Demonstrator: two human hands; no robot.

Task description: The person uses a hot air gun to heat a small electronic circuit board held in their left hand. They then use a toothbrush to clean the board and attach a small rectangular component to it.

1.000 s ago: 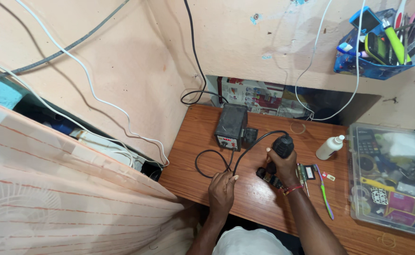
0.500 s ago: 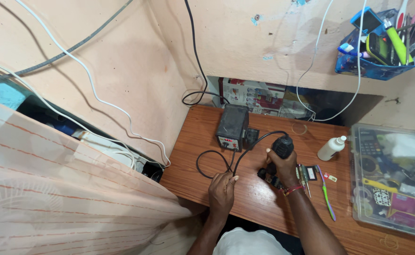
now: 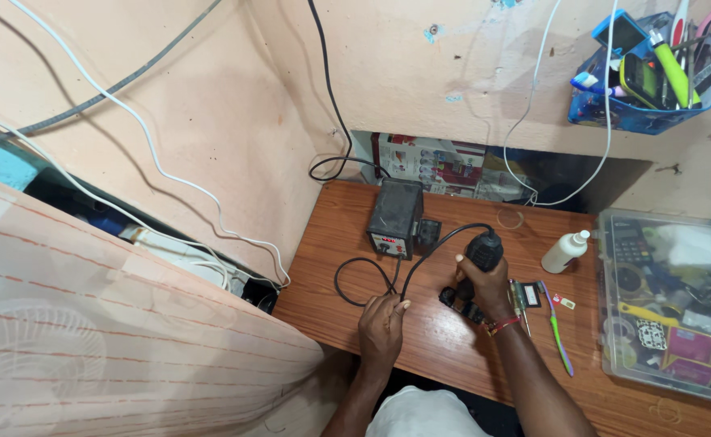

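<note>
Head view: two hands at work on a wooden tabletop (image 3: 452,356) with a hot-air rework handle.

Nearest, the left hand (image 3: 381,328) rests palm down on the wood, fingers loosely curled beside the black cable (image 3: 363,279), gripping nothing that shows. Just beyond, the right hand (image 3: 485,287) is closed around the black hot-air handle (image 3: 483,251), held upright over a small dark part (image 3: 461,306). Right of it lie a green toothbrush (image 3: 558,328) and a white bottle (image 3: 564,252). Farther back stands the black rework station (image 3: 396,217).
</note>
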